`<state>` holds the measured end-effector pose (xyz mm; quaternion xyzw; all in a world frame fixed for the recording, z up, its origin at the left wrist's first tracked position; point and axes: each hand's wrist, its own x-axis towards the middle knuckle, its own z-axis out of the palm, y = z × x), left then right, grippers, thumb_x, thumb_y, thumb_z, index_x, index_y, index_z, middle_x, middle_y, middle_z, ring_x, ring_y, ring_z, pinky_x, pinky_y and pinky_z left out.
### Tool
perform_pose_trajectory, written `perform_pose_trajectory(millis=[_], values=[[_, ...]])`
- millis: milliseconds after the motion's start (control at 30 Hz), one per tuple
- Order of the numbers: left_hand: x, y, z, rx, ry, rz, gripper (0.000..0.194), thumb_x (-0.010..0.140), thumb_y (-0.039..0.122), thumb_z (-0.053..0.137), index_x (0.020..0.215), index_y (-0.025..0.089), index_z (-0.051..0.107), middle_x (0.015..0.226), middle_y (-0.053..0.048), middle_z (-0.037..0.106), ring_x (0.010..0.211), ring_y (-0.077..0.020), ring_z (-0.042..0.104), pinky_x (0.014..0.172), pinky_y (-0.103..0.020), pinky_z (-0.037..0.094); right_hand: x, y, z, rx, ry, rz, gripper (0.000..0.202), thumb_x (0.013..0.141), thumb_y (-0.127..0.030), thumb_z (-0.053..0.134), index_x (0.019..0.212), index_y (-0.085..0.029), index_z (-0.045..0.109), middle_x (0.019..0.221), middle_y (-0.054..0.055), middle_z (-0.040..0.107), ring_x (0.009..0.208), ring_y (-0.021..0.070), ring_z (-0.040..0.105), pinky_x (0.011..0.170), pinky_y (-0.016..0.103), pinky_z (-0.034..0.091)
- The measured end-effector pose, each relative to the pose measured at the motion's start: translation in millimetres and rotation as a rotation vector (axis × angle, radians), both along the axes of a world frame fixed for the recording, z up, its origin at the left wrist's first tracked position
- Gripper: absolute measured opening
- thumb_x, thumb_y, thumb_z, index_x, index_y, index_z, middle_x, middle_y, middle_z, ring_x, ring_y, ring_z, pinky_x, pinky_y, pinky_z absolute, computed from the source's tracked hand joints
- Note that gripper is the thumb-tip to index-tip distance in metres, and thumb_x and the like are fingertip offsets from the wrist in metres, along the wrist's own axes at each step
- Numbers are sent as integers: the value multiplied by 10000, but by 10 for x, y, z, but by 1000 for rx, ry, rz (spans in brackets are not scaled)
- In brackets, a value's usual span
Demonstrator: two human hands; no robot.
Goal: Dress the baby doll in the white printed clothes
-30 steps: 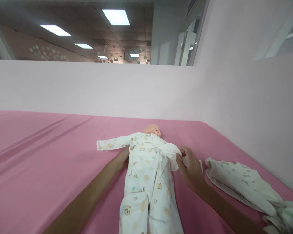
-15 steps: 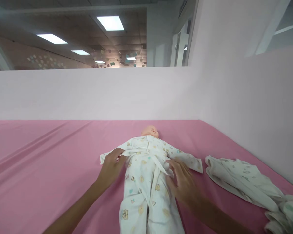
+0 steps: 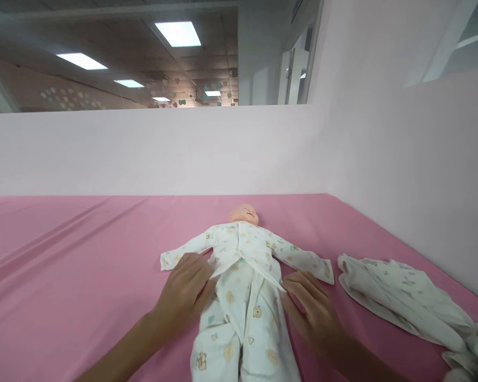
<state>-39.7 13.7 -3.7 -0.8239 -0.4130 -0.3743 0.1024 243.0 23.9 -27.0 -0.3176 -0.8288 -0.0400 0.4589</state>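
A baby doll [image 3: 244, 214] lies on its back, head away from me, arms spread out. It wears a white romper [image 3: 229, 289] printed with small bears and other figures. My left hand [image 3: 188, 291] is closed at the romper's left side, pinching the end of a white cloth tie [image 3: 222, 269]. On the other side my right hand [image 3: 313, 310] pinches the end of another white tie [image 3: 267, 275]. That tie is drawn out straight from the middle of the chest. The lower ends of the legs run out of view.
The doll rests on a pink padded sheet [image 3: 83, 276] with creases at the left. A crumpled white printed garment [image 3: 402, 297] lies at the right, near the white wall [image 3: 414, 175]. Behind stands a low white wall [image 3: 155, 151] beneath a window.
Both hands have come nearer to me and closed on the ties. The ties, earlier lying across the belly, are now pulled outward and taut to either side.
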Motion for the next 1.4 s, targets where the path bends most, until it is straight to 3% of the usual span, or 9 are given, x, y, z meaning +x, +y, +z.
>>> perform_pose_trajectory(millis=[100,300,633,867,967,1067,1233,1300,1400], values=[[-171,-159,-196,-18,98,-39,124,926,153,505,812,202,491,755,-22,540,729,-168,437,705,-324,380,128,2,-126,2,-109,-7,96,911,-149,512,894,-212,582,793,27,605,757,175,557,715,324,473],[-251,-275,-419,-251,-64,77,132,981,246,443,1031,229,564,918,-52,615,863,-190,539,785,-343,428,67,-64,-227,-214,-316,11,142,895,-146,479,820,-221,573,838,26,635,760,178,593,701,327,520],[-131,-388,-178,-372,-30,157,275,987,285,368,1136,202,584,1074,-69,676,985,-225,601,922,-419,454,180,42,-318,-151,-364,-44,226,937,-280,422,914,-238,643,949,42,706,868,210,669,762,361,562],[45,-1317,-76,-355,-425,252,255,962,258,412,1133,247,602,1104,-49,665,1061,-203,583,944,-376,476,315,78,-446,0,-429,-150,299,902,-323,399,883,-238,686,894,63,738,835,257,704,743,403,578],[-12,-1803,-316,-276,-711,434,238,974,318,397,1043,240,611,1054,-68,660,994,-205,608,878,-359,507,347,93,-458,-5,-438,-180,299,896,-344,400,844,-240,675,859,73,734,820,264,704,728,399,579],[-338,-2155,-629,-143,-846,688,236,965,368,417,987,217,596,994,-67,648,966,-211,607,875,-362,494,359,108,-463,-22,-426,-157,311,888,-345,380,842,-227,664,866,77,731,826,263,699,727,403,571],[-1124,-2368,-807,3,-792,1100,274,947,366,398,998,172,584,954,-86,644,870,-223,601,803,-369,490,397,182,-478,-23,-473,-45,295,873,-283,370,808,-210,648,827,94,707,805,256,675,751,419,558],[-1241,-2433,-781,-32,-646,1031,254,942,325,389,990,175,588,968,-88,649,894,-221,602,823,-365,485,420,230,-492,33,-516,15,278,857,-249,385,821,-203,656,839,112,703,811,268,663,766,439,553],[-1056,-2665,-784,-63,-395,875,202,927,284,421,921,189,599,938,-85,653,927,-221,593,871,-371,463,444,275,-522,111,-548,81,276,839,-220,398,837,-202,674,882,145,705,834,293,651,792,469,541]])
